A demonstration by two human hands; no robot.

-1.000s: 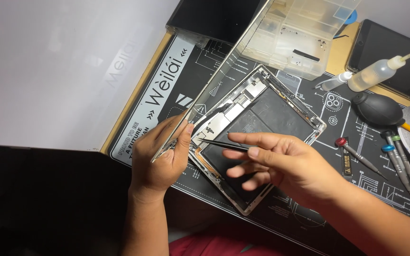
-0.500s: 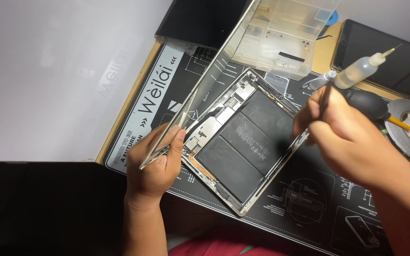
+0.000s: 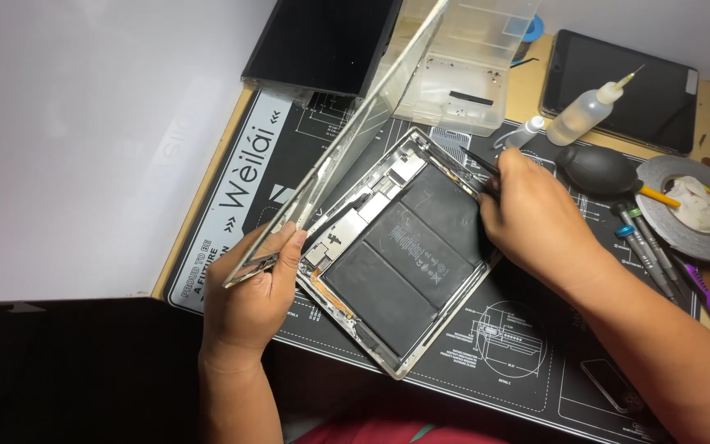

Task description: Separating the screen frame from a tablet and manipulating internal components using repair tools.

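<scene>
Partly hidden, right hand (image 3: 536, 218) pinching dark tool – tip unseen, left hand (image 3: 248, 288) gripping lifted screen (image 3: 347, 140).

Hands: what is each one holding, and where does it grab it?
The left hand holds the lifted glass screen panel by its near bottom corner. The right hand grips a thin dark tool near its tip, over the open tablet.

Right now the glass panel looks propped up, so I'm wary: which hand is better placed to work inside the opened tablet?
Right hand: it rests on the opened tablet; left hand holds the glass panel.
</scene>
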